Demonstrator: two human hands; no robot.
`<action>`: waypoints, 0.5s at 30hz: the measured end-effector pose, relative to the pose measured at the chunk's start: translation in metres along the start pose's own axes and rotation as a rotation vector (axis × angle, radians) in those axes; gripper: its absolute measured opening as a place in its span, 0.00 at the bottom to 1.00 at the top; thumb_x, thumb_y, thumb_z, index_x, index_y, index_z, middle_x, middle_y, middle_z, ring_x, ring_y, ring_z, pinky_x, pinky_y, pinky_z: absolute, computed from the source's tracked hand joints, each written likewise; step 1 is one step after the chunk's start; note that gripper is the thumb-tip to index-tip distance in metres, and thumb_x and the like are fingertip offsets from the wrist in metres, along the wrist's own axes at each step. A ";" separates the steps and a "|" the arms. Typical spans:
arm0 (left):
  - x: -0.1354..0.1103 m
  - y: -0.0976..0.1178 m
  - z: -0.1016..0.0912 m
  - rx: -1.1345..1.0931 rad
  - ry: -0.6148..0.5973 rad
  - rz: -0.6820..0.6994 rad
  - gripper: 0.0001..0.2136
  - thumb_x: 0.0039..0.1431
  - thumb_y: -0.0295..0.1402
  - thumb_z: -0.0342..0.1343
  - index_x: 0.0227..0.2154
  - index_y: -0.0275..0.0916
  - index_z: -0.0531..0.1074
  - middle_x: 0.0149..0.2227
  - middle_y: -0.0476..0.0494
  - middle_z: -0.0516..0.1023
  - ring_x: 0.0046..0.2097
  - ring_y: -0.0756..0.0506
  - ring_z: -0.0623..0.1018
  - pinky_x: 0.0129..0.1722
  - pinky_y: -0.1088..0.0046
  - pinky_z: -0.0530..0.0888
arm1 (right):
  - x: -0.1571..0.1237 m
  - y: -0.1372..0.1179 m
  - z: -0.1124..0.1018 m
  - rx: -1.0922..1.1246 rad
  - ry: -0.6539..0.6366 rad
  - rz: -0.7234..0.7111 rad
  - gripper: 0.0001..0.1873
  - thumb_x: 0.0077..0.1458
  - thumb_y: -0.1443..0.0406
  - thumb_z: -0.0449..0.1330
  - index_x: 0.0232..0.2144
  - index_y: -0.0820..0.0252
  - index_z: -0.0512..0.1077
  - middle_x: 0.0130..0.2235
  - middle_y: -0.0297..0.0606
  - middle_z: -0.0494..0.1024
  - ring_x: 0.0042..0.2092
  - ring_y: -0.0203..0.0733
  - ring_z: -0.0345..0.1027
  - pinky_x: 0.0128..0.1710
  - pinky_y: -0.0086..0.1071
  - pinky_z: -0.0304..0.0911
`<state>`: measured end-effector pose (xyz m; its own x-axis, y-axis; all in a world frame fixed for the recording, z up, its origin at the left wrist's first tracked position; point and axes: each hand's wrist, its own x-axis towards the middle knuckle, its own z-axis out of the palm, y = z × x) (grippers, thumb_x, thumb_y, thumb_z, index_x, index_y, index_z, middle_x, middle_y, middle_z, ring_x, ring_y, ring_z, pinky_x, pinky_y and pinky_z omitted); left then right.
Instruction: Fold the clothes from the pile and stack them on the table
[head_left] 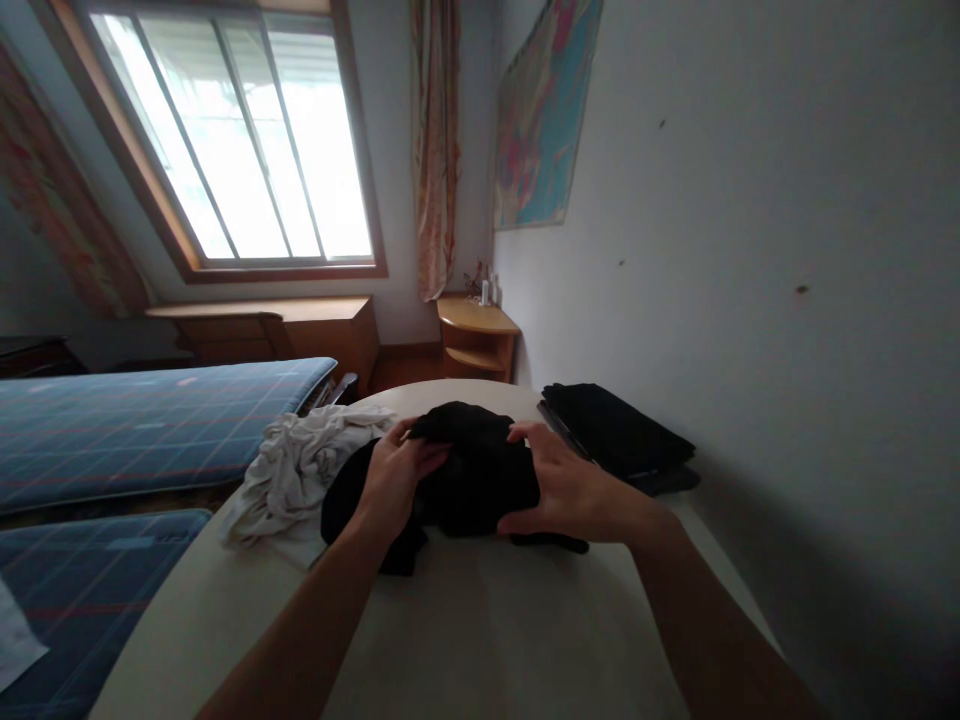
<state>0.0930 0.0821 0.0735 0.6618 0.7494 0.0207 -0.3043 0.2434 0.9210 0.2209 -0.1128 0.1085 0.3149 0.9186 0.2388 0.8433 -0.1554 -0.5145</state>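
A bunched piece of black clothing (476,475) is held between my two hands above the round table; its exact kind is hard to make out. My left hand (394,470) grips its left side, thumb and fingers closed on the fabric. On the right edge, my right hand (566,490) holds the cloth between thumb and curled fingers. More black fabric (345,495) lies under and beside my left hand, and a dark strip (555,543) of cloth shows below my right hand. A crumpled white garment (292,480) rests just left of my left hand.
A folded black stack of clothes (615,430) lies at the right of the pale table (480,640), near the wall. Blue plaid mattresses (150,430) stand to the left. Beyond are a wooden corner shelf (480,316) and a low wooden desk (322,310) under the window.
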 end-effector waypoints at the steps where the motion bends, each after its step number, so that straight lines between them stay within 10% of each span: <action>1: 0.001 0.004 -0.001 -0.091 0.012 -0.016 0.10 0.50 0.28 0.60 0.38 0.37 0.71 0.37 0.45 0.80 0.35 0.49 0.82 0.36 0.76 0.79 | 0.000 0.001 0.005 -0.053 -0.023 0.036 0.46 0.35 0.53 0.75 0.55 0.53 0.64 0.55 0.46 0.66 0.57 0.59 0.62 0.59 0.52 0.59; 10: 0.006 0.046 -0.010 -0.386 0.166 0.124 0.09 0.55 0.23 0.53 0.37 0.38 0.74 0.36 0.46 0.80 0.36 0.51 0.80 0.38 0.80 0.78 | 0.015 0.012 0.008 0.018 0.049 0.132 0.05 0.55 0.66 0.59 0.37 0.56 0.69 0.37 0.38 0.77 0.38 0.45 0.71 0.39 0.37 0.65; 15: 0.012 0.054 -0.023 -0.316 0.227 0.333 0.06 0.53 0.27 0.55 0.35 0.39 0.74 0.42 0.48 0.80 0.44 0.50 0.79 0.45 0.78 0.76 | 0.021 0.027 -0.016 0.549 0.321 0.219 0.15 0.59 0.55 0.56 0.43 0.56 0.73 0.35 0.36 0.79 0.36 0.45 0.73 0.35 0.36 0.68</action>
<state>0.0687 0.1187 0.1150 0.3390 0.9242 0.1758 -0.6890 0.1166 0.7154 0.2576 -0.1033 0.1130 0.6390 0.7199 0.2707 0.4280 -0.0404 -0.9029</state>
